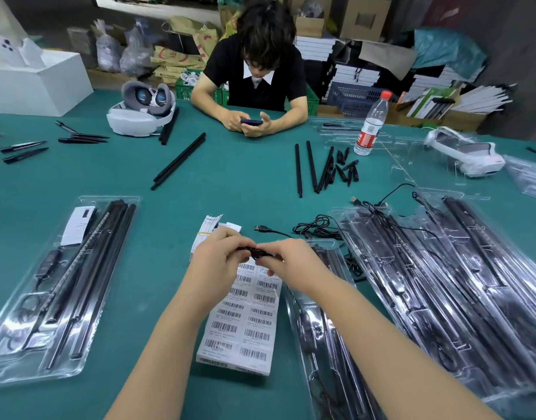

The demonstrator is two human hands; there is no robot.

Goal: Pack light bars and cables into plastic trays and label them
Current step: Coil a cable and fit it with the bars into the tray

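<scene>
My left hand (216, 256) and my right hand (288, 259) meet over the middle of the green table, both pinching a small black cable controller (257, 252). Its black cable (274, 232) runs off to the right, with a USB plug (258, 228) lying beyond my hands. Under my hands lies a stack of barcode label sheets (248, 316). A packed clear tray (60, 286) with black light bars and a white card sits at the left. Another filled tray (324, 328) lies under my right forearm. Several filled trays (448, 283) are piled at the right.
Loose black bars (179, 162) and short black pieces (327, 168) lie mid-table. A water bottle (371, 125) stands at the back right, beside empty clear trays (412, 165) and a white headset (466, 153). Another headset (142, 110) sits back left. A person (257, 71) opposite holds a phone.
</scene>
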